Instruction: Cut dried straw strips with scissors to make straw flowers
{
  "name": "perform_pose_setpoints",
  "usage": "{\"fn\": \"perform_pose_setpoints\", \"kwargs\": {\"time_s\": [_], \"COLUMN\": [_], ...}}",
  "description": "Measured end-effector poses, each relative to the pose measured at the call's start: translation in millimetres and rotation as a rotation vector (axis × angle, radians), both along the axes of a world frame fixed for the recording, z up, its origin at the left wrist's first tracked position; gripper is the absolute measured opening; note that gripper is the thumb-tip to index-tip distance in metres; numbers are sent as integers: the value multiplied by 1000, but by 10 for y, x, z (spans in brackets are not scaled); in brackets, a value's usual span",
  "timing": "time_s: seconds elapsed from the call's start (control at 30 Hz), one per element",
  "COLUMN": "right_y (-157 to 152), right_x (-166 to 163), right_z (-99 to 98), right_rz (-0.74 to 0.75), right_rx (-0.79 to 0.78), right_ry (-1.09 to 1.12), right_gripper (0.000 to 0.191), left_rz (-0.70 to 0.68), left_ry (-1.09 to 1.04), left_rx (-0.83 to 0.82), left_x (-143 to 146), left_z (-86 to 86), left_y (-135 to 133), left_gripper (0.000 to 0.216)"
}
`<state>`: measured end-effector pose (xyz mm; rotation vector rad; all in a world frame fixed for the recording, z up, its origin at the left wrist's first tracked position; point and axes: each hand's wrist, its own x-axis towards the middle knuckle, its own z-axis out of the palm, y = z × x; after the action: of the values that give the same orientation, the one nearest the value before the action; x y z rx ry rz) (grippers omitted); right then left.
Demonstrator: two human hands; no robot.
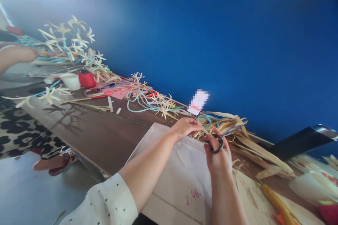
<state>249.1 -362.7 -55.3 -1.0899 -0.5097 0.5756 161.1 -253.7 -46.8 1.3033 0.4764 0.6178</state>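
Note:
My left hand (185, 128) pinches one end of a narrow pale strip of dried husk (205, 132). The strip's other end reaches the fingertips of my right hand (219, 158). Black-handled scissors (217, 146) hang from the fingers of that hand, their blades pointing away to the right. Both hands are above the far edge of a white box lid (169, 168) with "2.46." written on it. Just beyond them lies a heap of dried husk strips (232, 124).
Husk flowers on light-blue stems (76, 42), a red thread spool (86, 79), and a white cup (70, 81) stand at left. A co-worker's hand (22, 54) is there too. A yellow glue gun (277, 204) lies at right. A blue partition (211, 42) borders the table.

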Motion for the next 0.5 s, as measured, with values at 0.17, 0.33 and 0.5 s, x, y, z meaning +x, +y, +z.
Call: {"fn": "perform_pose_setpoints", "kwargs": {"time_s": [0.17, 0.33, 0.5], "right_y": [-12, -6, 20], "right_x": [-27, -32, -23], "right_z": [0, 7, -2], "right_rz": [28, 51, 51], "right_rx": [-20, -44, -24], "right_ry": [-29, -24, 26], "right_gripper": [42, 42, 43], "left_rz": [26, 17, -11], "left_ry": [-81, -98, -109], "left_rx": [-203, -275, -266], "left_x": [-4, -18, 1], "left_z": [77, 94, 58], "left_y": [-42, -50, -58], "left_gripper": [31, 38, 37]}}
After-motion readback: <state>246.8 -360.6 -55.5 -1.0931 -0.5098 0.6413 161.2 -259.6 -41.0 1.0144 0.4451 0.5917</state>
